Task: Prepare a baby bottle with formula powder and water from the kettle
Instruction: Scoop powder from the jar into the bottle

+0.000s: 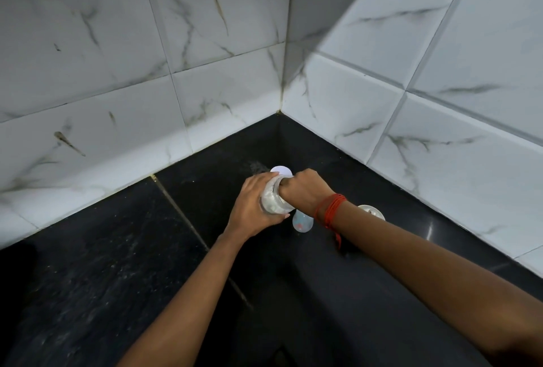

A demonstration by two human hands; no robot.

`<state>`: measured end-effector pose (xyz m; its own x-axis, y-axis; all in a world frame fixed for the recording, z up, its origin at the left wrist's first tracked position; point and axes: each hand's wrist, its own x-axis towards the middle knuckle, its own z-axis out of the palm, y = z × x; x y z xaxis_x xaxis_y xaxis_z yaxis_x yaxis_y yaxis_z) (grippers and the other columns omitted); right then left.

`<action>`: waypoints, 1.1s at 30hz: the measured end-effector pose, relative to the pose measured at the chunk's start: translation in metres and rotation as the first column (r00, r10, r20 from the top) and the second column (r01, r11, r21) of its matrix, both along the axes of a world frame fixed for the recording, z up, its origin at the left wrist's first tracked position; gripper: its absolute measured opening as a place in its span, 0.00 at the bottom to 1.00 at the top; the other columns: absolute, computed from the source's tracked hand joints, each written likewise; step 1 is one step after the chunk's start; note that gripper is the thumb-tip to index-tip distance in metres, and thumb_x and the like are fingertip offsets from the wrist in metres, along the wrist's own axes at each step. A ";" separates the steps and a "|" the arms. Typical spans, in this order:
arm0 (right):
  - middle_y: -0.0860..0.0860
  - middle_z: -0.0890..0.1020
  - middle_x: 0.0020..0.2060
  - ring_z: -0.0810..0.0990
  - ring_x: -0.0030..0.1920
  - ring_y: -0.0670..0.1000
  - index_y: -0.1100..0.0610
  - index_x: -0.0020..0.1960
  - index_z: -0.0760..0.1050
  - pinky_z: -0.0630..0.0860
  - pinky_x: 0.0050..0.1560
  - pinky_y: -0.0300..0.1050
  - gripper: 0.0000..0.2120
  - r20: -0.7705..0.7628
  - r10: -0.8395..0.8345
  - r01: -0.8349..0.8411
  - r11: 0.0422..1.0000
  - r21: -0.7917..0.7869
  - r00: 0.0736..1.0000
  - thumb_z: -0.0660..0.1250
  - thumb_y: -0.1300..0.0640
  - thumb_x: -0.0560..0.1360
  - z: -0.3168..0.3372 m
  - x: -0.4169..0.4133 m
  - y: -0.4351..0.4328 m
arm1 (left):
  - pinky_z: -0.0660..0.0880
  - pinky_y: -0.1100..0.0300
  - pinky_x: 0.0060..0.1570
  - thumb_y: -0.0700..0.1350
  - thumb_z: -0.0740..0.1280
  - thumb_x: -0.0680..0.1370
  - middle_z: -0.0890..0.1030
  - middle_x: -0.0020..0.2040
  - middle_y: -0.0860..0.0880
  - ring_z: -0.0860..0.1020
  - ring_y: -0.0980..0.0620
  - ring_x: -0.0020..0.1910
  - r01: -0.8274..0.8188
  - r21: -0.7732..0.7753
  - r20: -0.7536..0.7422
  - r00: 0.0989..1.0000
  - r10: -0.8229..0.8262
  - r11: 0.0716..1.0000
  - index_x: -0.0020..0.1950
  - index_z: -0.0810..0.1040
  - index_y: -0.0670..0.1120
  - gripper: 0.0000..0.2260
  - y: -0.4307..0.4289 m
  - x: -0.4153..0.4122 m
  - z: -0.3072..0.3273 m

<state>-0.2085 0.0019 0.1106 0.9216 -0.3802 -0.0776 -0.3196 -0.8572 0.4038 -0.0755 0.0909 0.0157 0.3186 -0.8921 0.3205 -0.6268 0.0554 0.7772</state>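
Left hand gripping clear powder jar, tilted above black counter; right hand reaching into jar mouth, fingers hidden, grip unclear. Baby bottle just below jar; white lid behind it.

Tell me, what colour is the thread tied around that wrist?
Red. The thread wraps the right wrist, clearest in the head view.

Left hand curled, gripping — right hand fisted, wrist bent.
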 end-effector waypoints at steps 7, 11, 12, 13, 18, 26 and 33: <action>0.52 0.83 0.44 0.83 0.43 0.57 0.59 0.47 0.78 0.67 0.37 0.46 0.10 -0.032 -0.026 0.026 1.000 0.004 0.999 0.60 0.67 0.77 -0.004 -0.004 0.010 | 0.61 0.78 0.65 0.49 0.85 0.60 0.71 0.64 0.76 0.66 0.77 0.66 0.013 0.025 -0.013 1.000 -0.013 1.000 0.71 0.72 0.61 0.43 0.007 -0.005 0.003; 0.52 0.82 0.49 0.82 0.46 0.59 0.55 0.53 0.77 0.69 0.38 0.48 0.09 0.076 -0.098 0.090 0.990 0.105 0.992 0.59 0.60 0.78 0.008 -0.009 0.010 | 0.69 0.64 0.69 0.51 0.85 0.59 0.75 0.67 0.66 0.71 0.67 0.67 -0.016 0.011 -0.090 0.996 0.017 1.000 0.72 0.73 0.58 0.42 0.008 -0.005 0.009; 0.51 0.82 0.50 0.82 0.47 0.59 0.54 0.55 0.77 0.71 0.40 0.48 0.10 0.129 -0.132 0.114 0.984 0.138 0.983 0.59 0.57 0.78 0.011 -0.011 0.011 | 0.71 0.61 0.70 0.51 0.86 0.59 0.76 0.69 0.62 0.74 0.62 0.68 -0.031 0.007 -0.122 0.992 0.031 1.000 0.72 0.74 0.56 0.42 0.010 -0.004 0.008; 0.51 0.82 0.50 0.82 0.47 0.59 0.53 0.56 0.76 0.74 0.41 0.48 0.10 0.180 -0.160 0.132 0.979 0.155 0.971 0.59 0.56 0.77 0.013 -0.014 0.011 | 0.72 0.59 0.70 0.50 0.86 0.59 0.77 0.70 0.59 0.75 0.59 0.68 -0.045 0.004 -0.145 0.988 0.045 0.999 0.72 0.74 0.56 0.43 0.011 -0.002 0.007; 0.47 0.81 0.46 0.80 0.47 0.51 0.48 0.49 0.81 0.71 0.37 0.43 0.09 0.414 -0.235 0.137 0.958 0.253 0.879 0.62 0.50 0.77 0.017 -0.026 0.016 | 0.75 0.55 0.70 0.48 0.88 0.60 0.78 0.70 0.57 0.76 0.59 0.68 -0.070 -0.039 -0.165 0.984 0.063 0.997 0.73 0.74 0.53 0.44 0.018 0.004 -0.001; 0.46 0.78 0.42 0.77 0.42 0.50 0.49 0.45 0.82 0.62 0.25 0.39 0.19 0.225 -0.142 0.141 0.990 0.021 0.964 0.80 0.61 0.57 0.016 -0.033 0.034 | 0.72 0.54 0.74 0.52 0.86 0.63 0.74 0.75 0.61 0.72 0.57 0.75 0.006 -0.156 -0.026 1.000 -0.010 0.988 0.76 0.71 0.56 0.44 0.021 0.010 0.001; 0.47 0.80 0.37 0.81 0.40 0.50 0.50 0.30 0.81 0.69 0.28 0.38 0.07 0.273 0.068 -0.019 0.984 -0.179 0.960 0.78 0.59 0.59 0.016 -0.029 0.041 | 0.69 0.65 0.73 0.53 0.85 0.66 0.73 0.75 0.61 0.73 0.56 0.74 0.031 -0.213 0.035 0.999 -0.024 0.977 0.76 0.71 0.54 0.41 0.022 0.006 0.004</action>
